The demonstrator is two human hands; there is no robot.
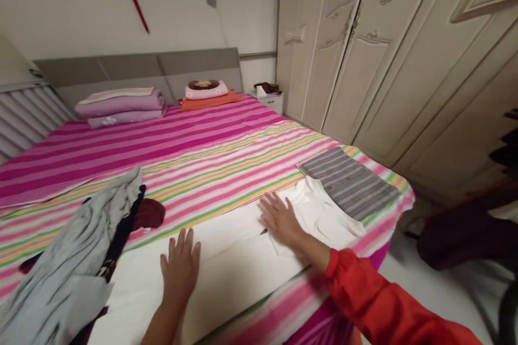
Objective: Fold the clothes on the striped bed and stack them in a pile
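A white garment (234,280) lies spread lengthwise along the near side of the bed, fairly flat, with wrinkles toward its right end. On its left part rests my left hand (181,264), fingers stretched out and slightly apart. My right hand (281,221) lies flat with spread fingers on the garment's right part, close to a small dark mark. Neither hand grips anything. Beyond the garment's right end is a grey striped folded cloth (350,180). To the left sits a heap of clothes with a crumpled grey garment (81,248) on top and a maroon piece (149,214) beside it.
The bed has a striped sheet (226,178). Folded purple bedding (121,102) and a pink pillow (206,90) lie by the headboard (198,62). A wardrobe (343,54) stands along the right, with a white nightstand (272,101) near it. Dark items (457,237) are at the right.
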